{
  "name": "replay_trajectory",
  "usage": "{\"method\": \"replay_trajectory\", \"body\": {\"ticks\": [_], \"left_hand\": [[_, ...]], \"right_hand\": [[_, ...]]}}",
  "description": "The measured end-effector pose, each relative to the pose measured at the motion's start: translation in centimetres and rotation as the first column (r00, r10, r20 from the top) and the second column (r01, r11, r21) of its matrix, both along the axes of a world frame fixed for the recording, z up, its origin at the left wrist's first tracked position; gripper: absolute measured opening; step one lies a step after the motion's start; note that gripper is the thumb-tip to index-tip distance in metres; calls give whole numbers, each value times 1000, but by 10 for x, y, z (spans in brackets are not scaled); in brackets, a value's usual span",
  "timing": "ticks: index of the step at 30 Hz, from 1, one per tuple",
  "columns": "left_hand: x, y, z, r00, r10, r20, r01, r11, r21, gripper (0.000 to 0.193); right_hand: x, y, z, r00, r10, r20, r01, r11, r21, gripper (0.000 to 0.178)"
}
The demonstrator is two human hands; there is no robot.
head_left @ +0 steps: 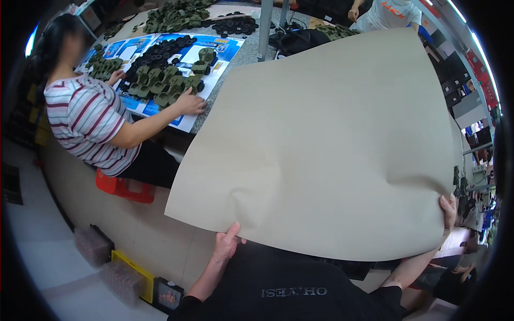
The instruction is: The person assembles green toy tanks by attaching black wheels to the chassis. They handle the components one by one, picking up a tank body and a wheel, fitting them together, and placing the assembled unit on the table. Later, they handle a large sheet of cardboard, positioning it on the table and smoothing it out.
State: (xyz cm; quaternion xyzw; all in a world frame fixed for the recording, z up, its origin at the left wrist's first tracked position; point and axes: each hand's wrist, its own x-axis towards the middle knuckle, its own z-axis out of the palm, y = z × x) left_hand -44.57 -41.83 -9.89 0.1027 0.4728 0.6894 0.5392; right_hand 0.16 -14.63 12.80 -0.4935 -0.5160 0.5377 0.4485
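A large beige sheet of paper or thin card [332,139] spans the middle of the view, held up in front of me. My left hand [227,243] grips its near edge, thumb on top and fingers underneath. At the right edge, near the lower corner, my right hand [448,211] is closed on the sheet. The sheet dents and creases beside both hands. Its far end reaches over the table and hides much of the tabletop.
On the left, a co-worker in a striped shirt [88,115] handles green toy vehicle parts [160,85] beside black wheels [160,51] on a table. A metal post [265,32] rises behind the sheet. A red stool [126,187] and bins [131,273] stand on the floor. Another person [388,13] is beyond.
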Motion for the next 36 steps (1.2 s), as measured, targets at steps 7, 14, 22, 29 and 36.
{"method": "replay_trajectory", "body": {"ticks": [7, 14, 22, 29, 36], "left_hand": [[-23, 20, -17, 985, 171, -33, -172, 984, -49, 21], [-90, 11, -68, 958, 275, -81, -283, 949, -135, 28], [-117, 17, -71, 961, 252, -115, -270, 944, -188, 32], [-117, 16, -55, 945, 274, -181, -301, 942, -147, 31], [-110, 15, -52, 912, 225, -344, -278, 954, -111, 17]], "right_hand": [[-13, 27, -74, 988, 114, -99, -126, 984, -129, 34], [-52, 8, -132, 993, 76, -95, -101, 952, -290, 31], [-74, -2, -125, 993, 78, -94, -105, 937, -335, 36], [-70, -4, -116, 991, 101, -91, -125, 940, -317, 35], [-58, -6, -118, 996, 93, -17, -94, 954, -285, 34]]}}
